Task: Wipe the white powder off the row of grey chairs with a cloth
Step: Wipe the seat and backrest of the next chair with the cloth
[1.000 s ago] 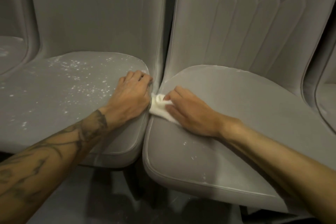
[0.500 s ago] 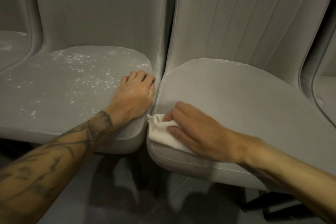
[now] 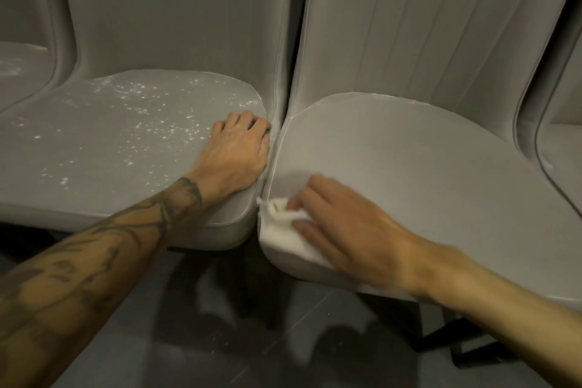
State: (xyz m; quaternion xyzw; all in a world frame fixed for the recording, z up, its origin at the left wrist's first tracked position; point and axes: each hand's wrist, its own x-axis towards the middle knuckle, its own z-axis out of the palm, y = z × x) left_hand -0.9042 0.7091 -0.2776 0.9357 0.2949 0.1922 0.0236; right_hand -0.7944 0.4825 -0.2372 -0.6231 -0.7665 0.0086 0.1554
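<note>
Two grey padded chairs stand side by side. The left chair seat (image 3: 104, 161) carries scattered white powder (image 3: 148, 113). No powder shows on the right chair seat (image 3: 409, 167). My right hand (image 3: 343, 224) presses a white cloth (image 3: 283, 236) flat against the front left corner of the right seat, fingers fairly straight and blurred by motion. Part of the cloth is hidden under the palm. My left hand (image 3: 236, 154) rests on the right edge of the left seat, its fingertips curled down into the gap between the chairs.
A third seat (image 3: 15, 72) with some powder shows at the far left, and another chair's edge (image 3: 563, 148) at the far right. Below the seats lie a dark floor (image 3: 204, 340) and black chair legs (image 3: 466, 350).
My right hand has slid the cloth toward me along the right seat's left edge, down to its front corner. The left hand has stayed on the left seat's edge.
</note>
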